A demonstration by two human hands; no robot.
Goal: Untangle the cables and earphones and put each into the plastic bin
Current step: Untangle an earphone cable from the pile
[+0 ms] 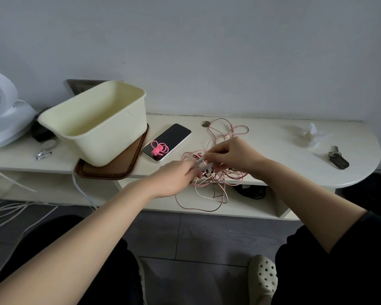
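Note:
A tangle of thin pink and white cables (pixel 216 181) lies at the table's front edge, with loops hanging over it. My left hand (pixel 174 179) grips a bundle of cable ends at the tangle's left side. Just above the tangle, my right hand (pixel 231 155) pinches strands of the same bundle. The cream plastic bin (pixel 92 124) stands to the left on a brown tray (pixel 119 170), tilted, with nothing visible inside. A bright pink coiled earphone cable (pixel 160 148) rests on a phone (pixel 166 142) between bin and tangle.
A white fan (pixel 0 111) stands at the far left with white cords trailing to the floor. A small foil wrapper (pixel 43 153) lies by the bin. Keys (pixel 338 160) and a crumpled tissue (pixel 310 134) sit at the table's right end. A lower shelf (pixel 240 205) runs under the tabletop.

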